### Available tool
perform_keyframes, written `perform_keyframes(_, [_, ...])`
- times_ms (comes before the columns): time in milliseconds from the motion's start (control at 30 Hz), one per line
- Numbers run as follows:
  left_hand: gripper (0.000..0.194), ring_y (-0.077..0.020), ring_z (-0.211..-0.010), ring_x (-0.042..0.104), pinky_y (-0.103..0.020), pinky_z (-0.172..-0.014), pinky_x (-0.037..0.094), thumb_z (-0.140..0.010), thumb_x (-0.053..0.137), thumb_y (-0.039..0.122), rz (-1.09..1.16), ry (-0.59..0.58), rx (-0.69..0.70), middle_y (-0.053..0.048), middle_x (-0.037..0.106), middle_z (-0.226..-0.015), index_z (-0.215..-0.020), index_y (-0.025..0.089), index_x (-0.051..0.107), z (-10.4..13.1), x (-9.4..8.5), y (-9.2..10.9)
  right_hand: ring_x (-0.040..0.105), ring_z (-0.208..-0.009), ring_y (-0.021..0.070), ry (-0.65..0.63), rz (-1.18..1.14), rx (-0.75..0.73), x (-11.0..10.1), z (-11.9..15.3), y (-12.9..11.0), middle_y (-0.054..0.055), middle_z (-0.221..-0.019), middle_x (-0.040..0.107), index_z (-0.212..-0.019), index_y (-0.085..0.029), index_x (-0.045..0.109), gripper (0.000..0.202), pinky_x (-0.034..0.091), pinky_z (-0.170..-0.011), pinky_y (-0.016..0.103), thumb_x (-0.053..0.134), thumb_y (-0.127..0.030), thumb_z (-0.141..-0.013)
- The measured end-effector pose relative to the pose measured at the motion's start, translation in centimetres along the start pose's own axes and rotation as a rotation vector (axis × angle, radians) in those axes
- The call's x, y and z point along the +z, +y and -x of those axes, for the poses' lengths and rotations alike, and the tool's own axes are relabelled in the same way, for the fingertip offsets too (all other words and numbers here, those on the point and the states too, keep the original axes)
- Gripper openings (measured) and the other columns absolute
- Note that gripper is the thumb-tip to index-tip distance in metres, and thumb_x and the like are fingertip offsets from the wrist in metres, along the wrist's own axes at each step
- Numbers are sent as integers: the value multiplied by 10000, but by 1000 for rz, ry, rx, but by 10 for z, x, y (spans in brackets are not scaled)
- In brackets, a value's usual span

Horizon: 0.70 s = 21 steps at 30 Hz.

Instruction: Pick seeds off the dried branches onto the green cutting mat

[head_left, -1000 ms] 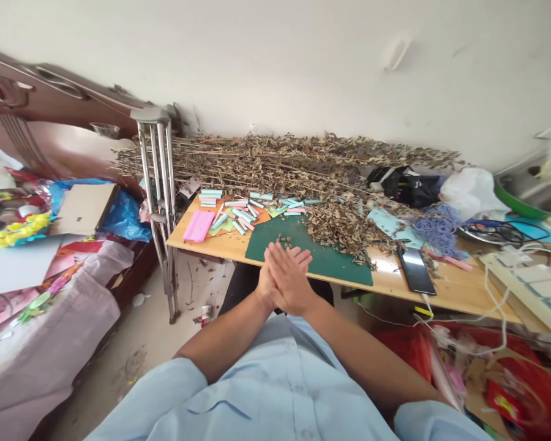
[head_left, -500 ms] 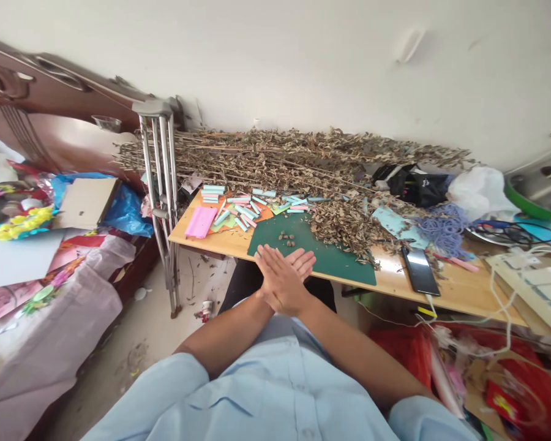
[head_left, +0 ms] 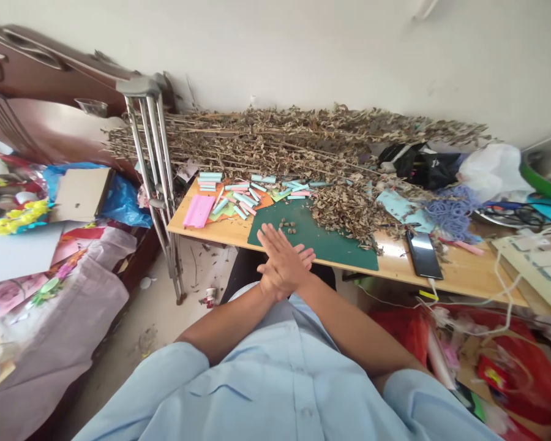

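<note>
My right hand (head_left: 284,260) lies across the top of my left hand (head_left: 270,278), palm against palm, just off the front edge of the green mat (head_left: 349,254). Both hands have their fingers stretched out flat. Whatever may be between the palms is hidden. Beyond my fingertips, several small brownish balls (head_left: 287,225) sit on the mat. To their right a heap of dry, crumbled leaves (head_left: 344,214) covers part of the mat. Blue and pink paper-like rolls (head_left: 245,199) lie to the left, by a pink sheet (head_left: 199,211).
Bundles of dried leafy stalks (head_left: 275,135) line the wall. Crutches (head_left: 149,147) stand at the table's left end. A phone (head_left: 423,254) on a cable, purple yarn (head_left: 454,211) and a power strip (head_left: 532,260) are at the right. Red bags (head_left: 532,373) sit below.
My hands have shifted against each other; the right hand's fingers now point further up and left. The view has tilted slightly down. The balls and leaves look unmoved.
</note>
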<state>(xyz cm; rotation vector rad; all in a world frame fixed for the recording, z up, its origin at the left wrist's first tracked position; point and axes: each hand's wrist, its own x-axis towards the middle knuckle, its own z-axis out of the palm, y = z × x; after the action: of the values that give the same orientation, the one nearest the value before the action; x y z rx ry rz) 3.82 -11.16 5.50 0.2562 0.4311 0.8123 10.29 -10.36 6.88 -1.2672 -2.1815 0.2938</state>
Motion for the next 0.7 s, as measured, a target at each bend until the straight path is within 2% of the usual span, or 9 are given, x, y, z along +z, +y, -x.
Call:
perform_keyframes(133, [605,-327,-1371,546,-520,-1177,396,-973,428,637,5,17,-45,-137,627,-1402,-1364,207,595,-1,-6,11,181,-1582,319,168,37,47,-14,-4,26,123,-1690,257,-1642,-187,183,699,160,-1273,611,392,-453,-1030])
perform_keyframes(233, [633,-327,-1180,669,-485,-1072,499,-993,366,640,-2,137,-87,-203,721,-1117,-1097,105,689,-9,-13,23,239,-1567,315,417,71,138,-29,7,51,120,-1665,319,-1611,-216,273,591,170,-1254,649,318,-394,-1049])
perform_keyframes(333, [676,-325,-1029,721,-465,-973,554,-987,341,666,-24,256,-7,-222,714,-986,-970,79,676,-19,-16,34,279,-1554,302,619,125,287,-39,27,84,140,-1629,378,-1562,-203,367,536,208,-1247,645,277,-376,-1063])
perform_keyframes(400, [650,-316,-993,728,-449,-933,571,-983,369,666,-64,296,48,-208,708,-981,-974,87,665,-25,-14,43,296,-1546,307,649,181,352,-40,44,108,153,-1611,402,-1528,-196,421,521,250,-1236,638,310,-398,-1061])
perform_keyframes(500, [618,-310,-1001,722,-430,-905,579,-975,407,667,-125,298,65,-186,694,-986,-994,100,653,-37,-9,55,320,-1535,318,622,239,396,-34,64,133,176,-1599,414,-1507,-182,449,520,300,-1218,636,364,-418,-1051])
perform_keyframes(600, [627,-313,-1060,705,-421,-912,575,-976,400,673,-180,281,69,-200,676,-1073,-1033,100,649,-53,-2,65,329,-1532,313,591,236,383,-28,71,140,178,-1589,434,-1490,-175,466,503,315,-1219,622,390,-401,-1047])
perform_keyframes(700, [623,-323,-1116,690,-416,-890,581,-974,400,679,-261,252,71,-209,618,-1297,-1091,120,648,-68,3,71,345,-1526,305,569,212,365,-28,71,138,171,-1580,450,-1469,-181,490,481,337,-1218,601,407,-390,-1044])
